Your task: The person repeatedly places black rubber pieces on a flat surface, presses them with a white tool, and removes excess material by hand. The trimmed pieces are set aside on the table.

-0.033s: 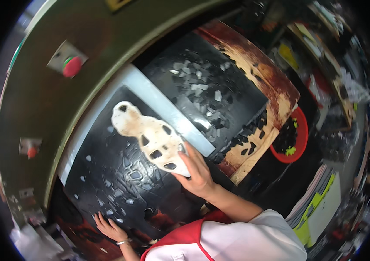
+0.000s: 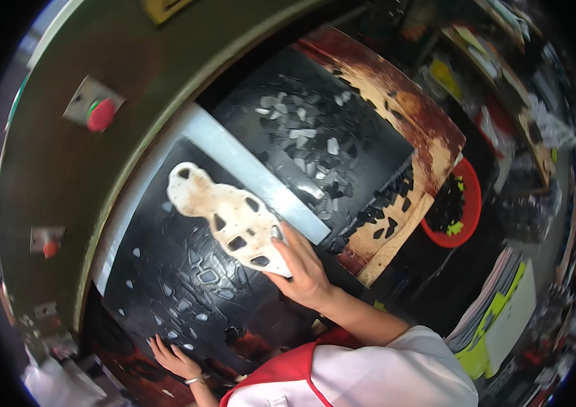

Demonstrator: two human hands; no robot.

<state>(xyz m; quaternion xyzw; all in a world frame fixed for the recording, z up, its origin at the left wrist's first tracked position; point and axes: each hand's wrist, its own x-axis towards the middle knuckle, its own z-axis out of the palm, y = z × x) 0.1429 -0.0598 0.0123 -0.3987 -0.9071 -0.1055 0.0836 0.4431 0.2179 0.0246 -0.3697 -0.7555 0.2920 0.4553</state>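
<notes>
The white template (image 2: 235, 220) is gripped at its near right end by the right hand (image 2: 301, 275), thumb on one side, fingers on the other. It's held over the left part of the black sheet (image 2: 142, 275), just beside the metal strip (image 2: 261, 175); whether it's lifted or resting can't really be told. Several dark-looking holes are cut through it. The left hand (image 2: 176, 359) isn't wrapped around anything: its fingers are spread by the sheet's near left edge, and a pale band is worn on that wrist. Lots of small shapes are marked or cut into the sheet. Past the strip, a second black sheet (image 2: 376, 146) is littered with loose pieces (image 2: 301, 134), and more black bits are piled in a red bowl (image 2: 475, 203) off to the right.
</notes>
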